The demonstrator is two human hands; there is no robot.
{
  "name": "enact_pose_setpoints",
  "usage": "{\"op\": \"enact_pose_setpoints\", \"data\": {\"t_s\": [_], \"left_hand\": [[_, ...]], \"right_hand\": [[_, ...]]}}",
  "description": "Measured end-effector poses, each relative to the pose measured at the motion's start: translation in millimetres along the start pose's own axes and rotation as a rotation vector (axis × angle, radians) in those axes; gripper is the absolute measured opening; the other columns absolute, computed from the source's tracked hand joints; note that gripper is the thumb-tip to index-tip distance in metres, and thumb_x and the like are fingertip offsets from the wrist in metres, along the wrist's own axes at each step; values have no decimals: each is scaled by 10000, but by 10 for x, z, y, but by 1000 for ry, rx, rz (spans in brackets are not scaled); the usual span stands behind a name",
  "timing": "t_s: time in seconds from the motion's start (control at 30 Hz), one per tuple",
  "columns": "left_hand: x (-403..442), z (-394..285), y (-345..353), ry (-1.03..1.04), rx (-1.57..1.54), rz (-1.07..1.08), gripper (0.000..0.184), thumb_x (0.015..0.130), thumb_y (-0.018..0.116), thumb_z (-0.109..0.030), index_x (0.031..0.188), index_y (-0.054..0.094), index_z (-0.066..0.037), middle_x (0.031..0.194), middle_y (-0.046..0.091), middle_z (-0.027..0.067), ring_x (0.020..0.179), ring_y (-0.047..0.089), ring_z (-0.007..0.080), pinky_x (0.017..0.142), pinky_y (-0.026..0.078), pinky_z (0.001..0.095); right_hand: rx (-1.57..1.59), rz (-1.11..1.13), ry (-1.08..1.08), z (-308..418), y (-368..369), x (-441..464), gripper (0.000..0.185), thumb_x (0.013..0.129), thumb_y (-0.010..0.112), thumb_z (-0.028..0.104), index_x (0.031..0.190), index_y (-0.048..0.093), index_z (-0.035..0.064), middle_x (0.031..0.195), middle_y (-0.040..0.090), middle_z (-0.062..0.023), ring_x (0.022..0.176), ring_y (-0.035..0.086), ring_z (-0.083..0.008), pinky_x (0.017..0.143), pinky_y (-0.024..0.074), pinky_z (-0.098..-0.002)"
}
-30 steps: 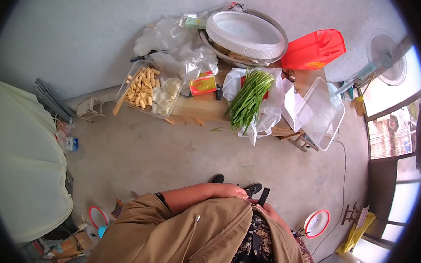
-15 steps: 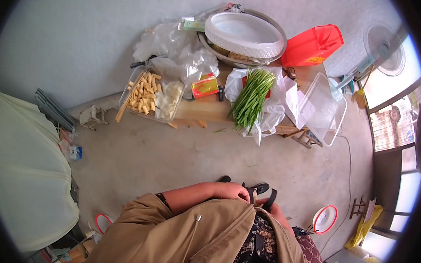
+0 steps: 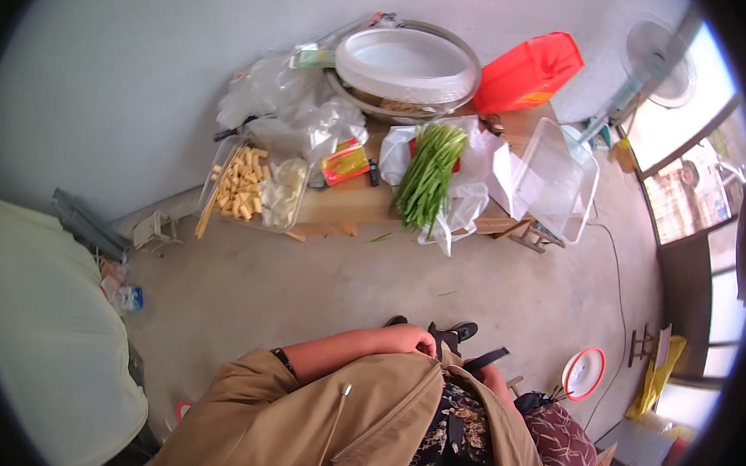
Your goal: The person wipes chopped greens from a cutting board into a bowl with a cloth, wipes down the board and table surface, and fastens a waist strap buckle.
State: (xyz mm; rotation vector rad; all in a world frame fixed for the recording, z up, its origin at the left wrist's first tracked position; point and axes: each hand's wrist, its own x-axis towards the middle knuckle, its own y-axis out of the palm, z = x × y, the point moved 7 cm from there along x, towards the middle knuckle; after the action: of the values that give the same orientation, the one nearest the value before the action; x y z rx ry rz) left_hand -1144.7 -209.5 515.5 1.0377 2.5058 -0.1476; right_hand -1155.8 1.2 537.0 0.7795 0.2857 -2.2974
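Observation:
My left hand (image 3: 414,340) is at the front opening of the tan jacket (image 3: 314,399), its fingers curled inward at the top of the zip edge. What it grips, if anything, is hidden. Across from it, my right hand (image 3: 490,376) is at the other jacket edge, beside a black strap (image 3: 486,360) that sticks out over it. The fingers of my right hand are mostly hidden by the strap and cloth. Beneath the open jacket shows a dark flowered garment (image 3: 456,423).
A wooden table (image 3: 332,210) holds green stalks (image 3: 431,173), a tray of yellow pieces (image 3: 242,184), plastic bags (image 3: 287,93), a white basin (image 3: 407,62) and a red bag (image 3: 529,72). A red-rimmed bowl (image 3: 584,374) and a cable (image 3: 621,288) are at the right.
The view has shifted, so the table stands further left. The black strap has swung outward to the right, and my right hand has moved slightly right. More of a patterned maroon cloth shows.

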Motion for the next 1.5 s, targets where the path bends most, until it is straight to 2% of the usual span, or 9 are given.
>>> {"op": "enact_pose_setpoints", "data": {"t_s": [0.2, 0.33, 0.4, 0.87, 0.97, 1.07, 1.3, 1.37, 1.5], "left_hand": [[-345, -110, -200, -25, 92, -81, 226, 882, 672, -245, 999, 682, -51, 869, 679, 35, 780, 607, 129, 734, 492, 302], [-634, -103, -248, -41, -16, -33, 262, 883, 666, -260, 1041, 674, -52, 894, 673, 38, 808, 604, 135, 755, 488, 303], [-750, -140, -313, -110, 78, 18, 292, 902, 677, -256, 1110, 657, -53, 1093, 631, 44, 954, 566, 126, 831, 477, 313], [-729, -608, -159, -89, 722, 74, 218, 884, 543, -194, 1061, 645, -116, 1001, 671, 109, 940, 637, 311, 776, 499, 398], [-743, -589, -164, -286, 711, 51, 227, 908, 488, -240, 1055, 632, -145, 1017, 670, 107, 951, 635, 319, 783, 504, 410], [-691, -374, -69, 29, 799, -46, 192, 875, 516, -250, 993, 617, -137, 950, 670, 133, 876, 645, 355, 732, 510, 453], [-786, -317, -116, 22, 763, -107, 194, 912, 474, -235, 1025, 597, -138, 988, 658, 117, 912, 632, 342, 751, 506, 438], [-912, -293, -132, 11, 733, -77, 210, 934, 453, -244, 1046, 595, -135, 1040, 654, 110, 956, 623, 331, 783, 503, 422], [-1229, -248, -225, -129, 632, -90, 256, 932, 460, -298, 1049, 595, -115, 1035, 641, 174, 932, 609, 373, 807, 488, 425]], "right_hand": [[276, 75, 72, -567, -153, -481, 363, 896, 679, 192, 1186, 511, 53, 921, 610, -63, 887, 629, -173, 757, 499, -337], [48, -10, 10, -530, -152, -688, 351, 898, 652, 214, 1187, 515, 69, 928, 614, -79, 886, 635, -204, 756, 503, -348], [-65, -48, -13, -502, -132, -786, 347, 899, 639, 225, 1188, 517, 77, 932, 616, -88, 885, 638, -219, 755, 504, -353], [-778, -137, -159, -321, -21, -861, 310, 888, 476, 341, 1120, 562, 154, 969, 623, -148, 906, 632, -378, 738, 514, -433], [-813, -216, -101, -387, -47, -790, 234, 880, 515, 314, 1025, 578, 142, 921, 622, -117, 863, 649, -357, 704, 515, -436], [-917, -312, -105, -276, -32, -722, 172, 879, 531, 281, 953, 580, 134, 901, 612, -115, 844, 649, -343, 693, 516, -430], [-817, -238, -151, -653, -125, -601, 178, 879, 545, 255, 1002, 588, 134, 924, 619, -123, 868, 644, -349, 723, 518, -422], [-357, -211, -57, -953, -218, -727, 258, 883, 539, 238, 1112, 602, 139, 1018, 641, -146, 959, 638, -352, 798, 514, -406], [-607, -118, -51, -219, 86, -341, 330, 881, 533, 210, 1186, 595, 102, 1095, 639, -175, 1023, 619, -363, 859, 496, -376]]}}
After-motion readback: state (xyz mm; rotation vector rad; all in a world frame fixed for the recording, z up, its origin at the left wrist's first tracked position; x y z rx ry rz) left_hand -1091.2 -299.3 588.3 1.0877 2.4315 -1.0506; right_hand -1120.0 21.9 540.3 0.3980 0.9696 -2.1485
